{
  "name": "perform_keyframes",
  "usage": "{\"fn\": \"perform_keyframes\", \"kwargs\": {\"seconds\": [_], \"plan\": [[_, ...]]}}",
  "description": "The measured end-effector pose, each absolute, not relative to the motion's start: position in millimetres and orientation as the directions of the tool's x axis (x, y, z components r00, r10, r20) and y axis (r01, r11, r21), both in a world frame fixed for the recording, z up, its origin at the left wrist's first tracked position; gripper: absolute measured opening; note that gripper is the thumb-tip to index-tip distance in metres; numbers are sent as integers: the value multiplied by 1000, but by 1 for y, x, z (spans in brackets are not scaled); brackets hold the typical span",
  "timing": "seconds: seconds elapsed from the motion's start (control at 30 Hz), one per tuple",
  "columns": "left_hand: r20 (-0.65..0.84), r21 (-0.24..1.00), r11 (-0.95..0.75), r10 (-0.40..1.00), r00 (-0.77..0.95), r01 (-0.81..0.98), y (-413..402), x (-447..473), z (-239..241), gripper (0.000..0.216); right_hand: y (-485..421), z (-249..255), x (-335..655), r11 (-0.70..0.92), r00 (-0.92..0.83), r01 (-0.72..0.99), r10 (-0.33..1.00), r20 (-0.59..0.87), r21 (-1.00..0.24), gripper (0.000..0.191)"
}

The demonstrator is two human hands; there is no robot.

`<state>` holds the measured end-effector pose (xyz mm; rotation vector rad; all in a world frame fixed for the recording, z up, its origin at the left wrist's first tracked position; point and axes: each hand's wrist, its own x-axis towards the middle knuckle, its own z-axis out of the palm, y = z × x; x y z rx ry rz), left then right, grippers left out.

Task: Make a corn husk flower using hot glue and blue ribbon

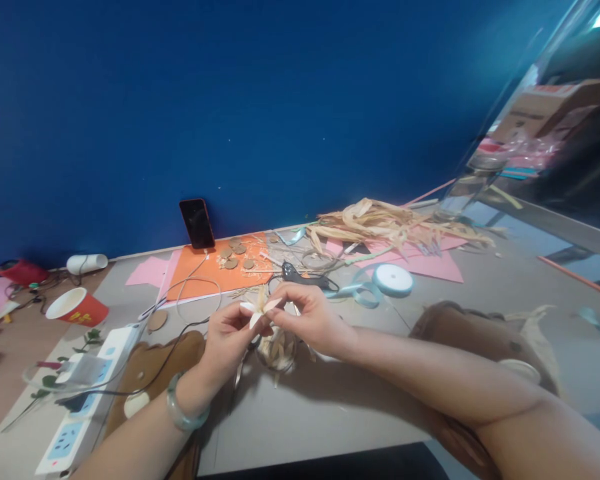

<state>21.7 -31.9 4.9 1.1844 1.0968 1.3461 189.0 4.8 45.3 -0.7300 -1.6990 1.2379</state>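
Left hand (230, 337) and right hand (311, 316) both pinch the white-petalled flower (259, 309) above the counter (290, 427), left of and in front of the black glue gun (304, 276); thin-looking petals (255, 320) could crease or tear if either grip squeezes or pulls too hard.

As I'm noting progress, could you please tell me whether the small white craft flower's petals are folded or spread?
Spread: the flower shows pointed petals fanning outward between the left hand and right hand.
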Motion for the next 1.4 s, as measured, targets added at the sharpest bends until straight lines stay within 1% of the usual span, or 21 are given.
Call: {"fn": "perform_keyframes", "kwargs": {"seconds": [0.13, 0.3, 0.4, 0.5, 0.63, 0.9, 1.1, 1.23, 1.4], "plan": [[139, 986, -143, 989, -49, -84, -32, 19, -3, 17, 4, 42, 188, 324, -430, -22, 851, 301, -946, 8], [268, 963, -265, 960, -79, 53, -33, 18, -5, 20, 3, 39, 185, 336, -395, -34, 861, 321, -941, 6], [307, 949, -299, 949, -76, 100, -34, 18, -6, 20, 1, 38, 184, 350, -374, -46, 862, 342, -935, 7], [302, 950, -294, 951, -69, 105, -34, 17, -6, 18, 0, 37, 184, 372, -368, -57, 855, 366, -926, 8], [256, 964, -250, 964, -64, 94, -37, 19, -2, 16, -3, 38, 185, 400, -361, -65, 845, 395, -914, 10], [206, 977, -200, 973, -106, 68, -39, 25, 9, 21, -6, 37, 183, 485, -312, -52, 823, 476, -873, 12], [230, 972, -224, 969, -91, 78, -38, 24, 10, 20, -5, 36, 184, 514, -321, -62, 802, 505, -856, 12], [269, 958, -256, 958, -100, 127, -39, 23, 10, 21, -5, 37, 184, 513, -317, -60, 804, 503, -856, 11], [261, 959, -242, 957, -126, 146, -40, 24, 9, 21, -6, 37, 183, 498, -307, -62, 815, 491, -865, 13]]}}
